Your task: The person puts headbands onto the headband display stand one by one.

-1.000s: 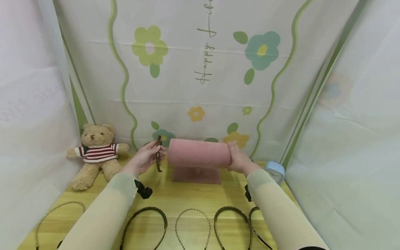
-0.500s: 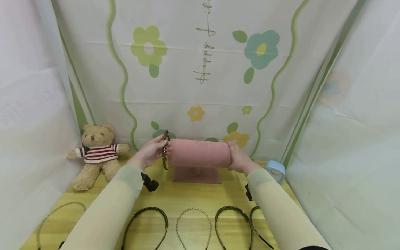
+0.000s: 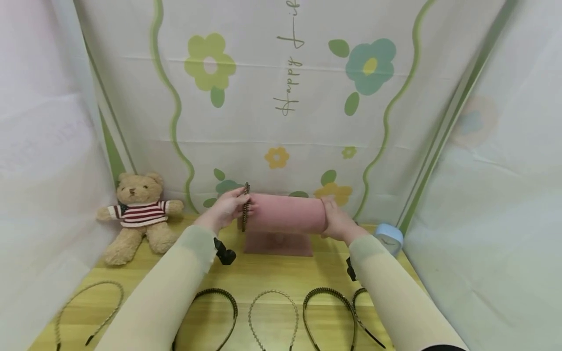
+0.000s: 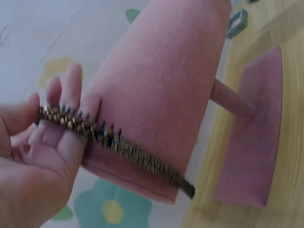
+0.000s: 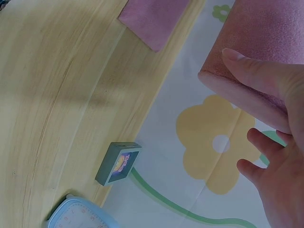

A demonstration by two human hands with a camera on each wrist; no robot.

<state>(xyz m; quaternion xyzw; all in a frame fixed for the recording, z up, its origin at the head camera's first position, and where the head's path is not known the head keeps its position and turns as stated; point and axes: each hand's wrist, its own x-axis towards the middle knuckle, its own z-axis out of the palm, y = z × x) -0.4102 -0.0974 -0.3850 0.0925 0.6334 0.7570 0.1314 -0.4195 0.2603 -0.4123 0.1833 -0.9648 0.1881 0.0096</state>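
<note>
My left hand pinches a dark, bronze-toned toothed headband between thumb and fingers. The band crosses the left end of a pink velvety cylinder, and fingertips lie against the velvet in the left wrist view. A short post joins this roll to a flat pink base on the wooden table. At the opposite end my right hand grips the roll. Its thumb lies on the velvet, while other fingers show beyond the end face.
Several headbands lie along the front of the table, including a gold wavy one and a dark one. A teddy bear sits back left; a blue clock and small green box stand right.
My left hand has carried the headband rightward, from beside the pink cylinder to over its left end. My right hand has stayed at the right end.
</note>
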